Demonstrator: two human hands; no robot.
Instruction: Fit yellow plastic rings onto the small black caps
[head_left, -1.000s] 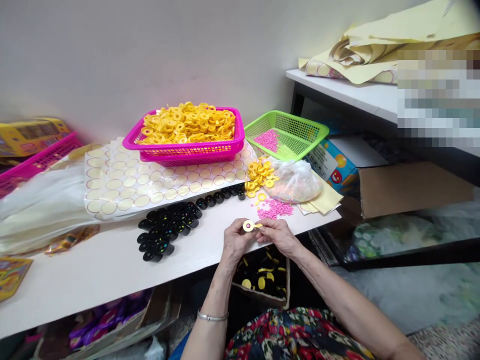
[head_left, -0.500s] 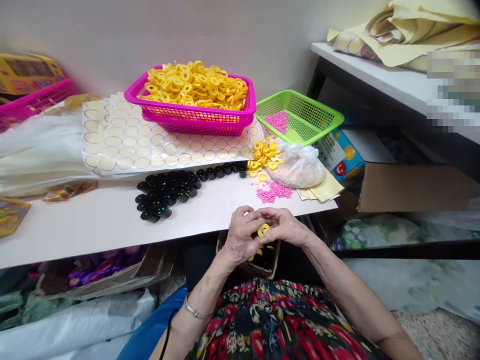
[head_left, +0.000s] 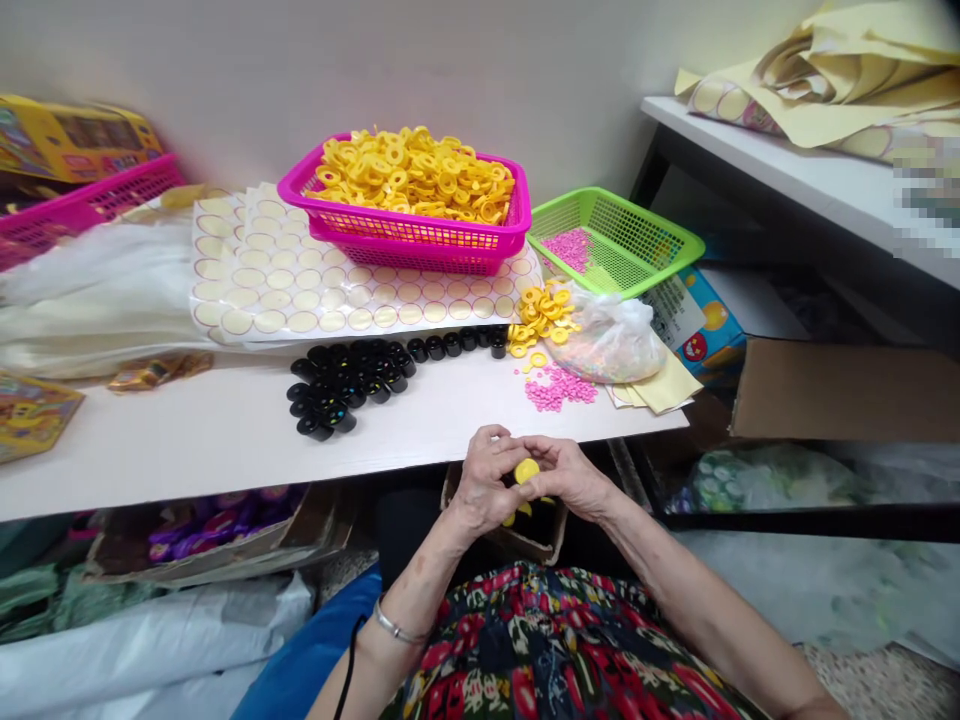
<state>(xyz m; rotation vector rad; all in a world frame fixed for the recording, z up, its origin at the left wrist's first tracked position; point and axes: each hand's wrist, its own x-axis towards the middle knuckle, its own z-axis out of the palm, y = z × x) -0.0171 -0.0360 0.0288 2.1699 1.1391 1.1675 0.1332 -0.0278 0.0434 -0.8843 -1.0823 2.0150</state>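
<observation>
My left hand (head_left: 484, 482) and my right hand (head_left: 571, 480) meet just beyond the table's front edge, above a cardboard box (head_left: 553, 535). Between their closed fingers is a round yellow piece (head_left: 527, 470), showing a plain yellow face; whatever lies beneath it is hidden by the fingers. Yellow and dark parts lie in the box below, partly covered by the hands. Nearest on the table are small pink beads (head_left: 559, 388) and a heap of yellow ring pieces (head_left: 541, 315). Black cylinders (head_left: 352, 380) are clustered to the left, some with coloured bits inside.
A pink basket (head_left: 420, 250) heaped with yellow rings stands on sticker sheets (head_left: 300, 300). Behind the beads are a knotted plastic bag (head_left: 611, 340) and a green basket (head_left: 660, 260). Open cartons and a white shelf (head_left: 787, 165) flank the right side.
The yellow piece showed a ring with a pink centre; now its face looks plain yellow. Both hands stay together, and the view has shifted slightly.
</observation>
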